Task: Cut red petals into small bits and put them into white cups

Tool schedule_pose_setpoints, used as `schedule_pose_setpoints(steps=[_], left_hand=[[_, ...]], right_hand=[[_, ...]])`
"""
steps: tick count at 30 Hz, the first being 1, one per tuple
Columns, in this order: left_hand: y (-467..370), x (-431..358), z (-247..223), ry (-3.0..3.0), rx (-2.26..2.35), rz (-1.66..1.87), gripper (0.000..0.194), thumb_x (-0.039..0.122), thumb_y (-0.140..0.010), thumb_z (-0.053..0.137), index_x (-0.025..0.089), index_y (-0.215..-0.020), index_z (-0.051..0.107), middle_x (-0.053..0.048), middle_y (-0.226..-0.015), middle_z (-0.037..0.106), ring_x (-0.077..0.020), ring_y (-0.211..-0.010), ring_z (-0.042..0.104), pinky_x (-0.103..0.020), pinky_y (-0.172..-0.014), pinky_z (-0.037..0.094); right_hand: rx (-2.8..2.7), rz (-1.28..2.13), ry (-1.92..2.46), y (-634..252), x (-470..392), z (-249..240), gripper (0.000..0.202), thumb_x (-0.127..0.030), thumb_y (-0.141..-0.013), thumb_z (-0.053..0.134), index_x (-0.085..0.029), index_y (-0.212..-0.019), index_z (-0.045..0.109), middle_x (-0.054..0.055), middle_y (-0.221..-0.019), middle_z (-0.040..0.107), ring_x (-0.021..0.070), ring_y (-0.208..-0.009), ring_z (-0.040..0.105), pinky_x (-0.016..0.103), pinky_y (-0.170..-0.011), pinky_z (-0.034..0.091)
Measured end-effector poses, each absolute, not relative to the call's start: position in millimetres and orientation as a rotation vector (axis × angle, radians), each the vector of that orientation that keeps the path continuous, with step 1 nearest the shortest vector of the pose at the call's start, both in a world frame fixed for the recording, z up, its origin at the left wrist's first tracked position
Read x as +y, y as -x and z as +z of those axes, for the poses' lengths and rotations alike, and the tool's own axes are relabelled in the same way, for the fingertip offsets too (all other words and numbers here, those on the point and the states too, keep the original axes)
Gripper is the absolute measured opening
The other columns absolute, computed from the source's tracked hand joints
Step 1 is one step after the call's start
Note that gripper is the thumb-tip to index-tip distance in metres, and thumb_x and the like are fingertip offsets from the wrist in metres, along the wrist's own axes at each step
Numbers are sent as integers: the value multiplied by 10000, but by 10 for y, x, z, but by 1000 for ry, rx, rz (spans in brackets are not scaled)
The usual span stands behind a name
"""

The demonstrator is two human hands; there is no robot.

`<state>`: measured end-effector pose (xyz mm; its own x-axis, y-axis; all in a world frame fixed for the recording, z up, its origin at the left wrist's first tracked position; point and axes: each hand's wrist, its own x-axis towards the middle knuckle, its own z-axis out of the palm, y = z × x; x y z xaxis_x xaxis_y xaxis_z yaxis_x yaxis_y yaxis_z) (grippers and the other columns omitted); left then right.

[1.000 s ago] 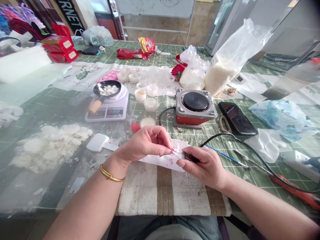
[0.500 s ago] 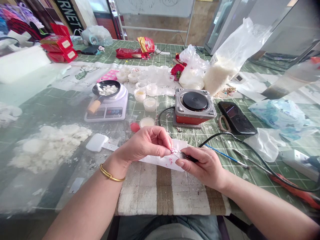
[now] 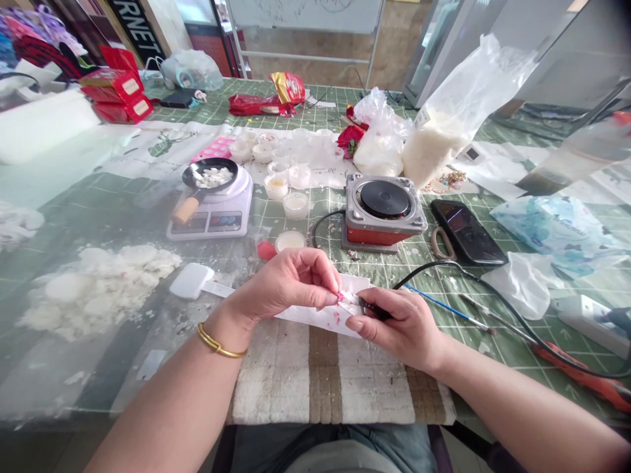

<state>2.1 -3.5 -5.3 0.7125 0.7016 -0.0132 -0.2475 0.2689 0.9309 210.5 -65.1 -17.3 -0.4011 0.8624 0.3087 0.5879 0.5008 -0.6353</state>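
Cloth (image 3: 210, 112), green with white lines, covers the wide table, and a white board (image 3: 305, 13) stands at the far end of the room. At the near edge lies a thick, bumpy towel (image 3: 290, 387) with brown and white stripes. A sheet of smooth white paper (image 3: 315, 319) is at its far end, with pink crumbs (image 3: 336, 320) on it.

The left hand (image 3: 296, 282) has its thumb and fingertips pressed together on a tiny pink piece (image 3: 340, 297), just above the paper. The right hand (image 3: 401, 322) is curled tight around the dark handle of a small tool (image 3: 375, 309); its thin tip points left, close to the pink piece. It is too small to tell if they touch.

On the left is a crumbly white heap (image 3: 98, 282), and farther off a round black pan (image 3: 211, 174) full of white lumps sits on a flat scale (image 3: 231, 223). On the right, a round black plate tops a boxy red heater (image 3: 384, 199).

I count two hands, one gold bangle (image 3: 217, 341), one pan, one heater, one black phone (image 3: 466, 230) and two red boxes (image 3: 118, 95), stacked. The little clear cups (image 3: 296, 207) crowd together, so I cannot count them all.
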Motion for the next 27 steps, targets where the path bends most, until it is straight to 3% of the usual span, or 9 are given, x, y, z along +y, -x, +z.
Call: schedule_pose_setpoints(steps=[27], left_hand=[[-4, -29, -14, -1212, 580, 587, 55, 144, -676, 722, 126, -714, 687, -15, -624, 640, -86, -568, 557, -189, -537, 439]], right_hand=[[-2162, 551, 1216, -2112, -665, -163, 258, -396, -846, 548, -172, -720, 573, -35, -541, 488, 55, -460, 376, 189, -445, 278]])
